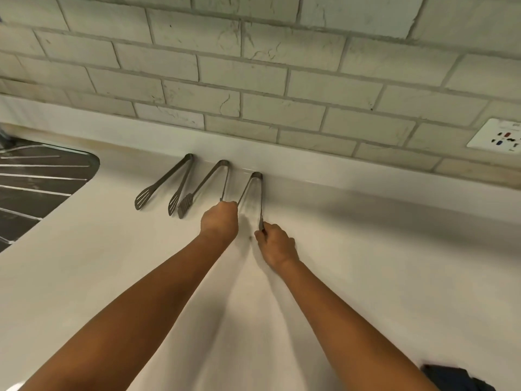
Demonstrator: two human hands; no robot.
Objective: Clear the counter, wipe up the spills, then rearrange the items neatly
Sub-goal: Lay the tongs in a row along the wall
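Three pairs of metal tongs lie in a row on the white worktop, their hinged ends pointing to the tiled wall and touching or nearly touching the low upstand at its foot. The left tongs lie free, both slotted tips spread apart on the surface. The middle tongs have one ridged tip resting just beside the right tip of the left pair; the other arm runs down to the left hand. The right tongs are spread wide, with one arm reaching the left hand and the other reaching the right hand.

The left hand is curled into a loose fist over the ends of two arms, one from the middle pair and one from the right pair; which it actually grips I cannot tell. The right hand pinches the tip of the right tongs' outer arm between its fingertips.

One steel draining board sits at the far left. One wall socket is on the tiles at right. One dark cloth lies at the bottom right corner.
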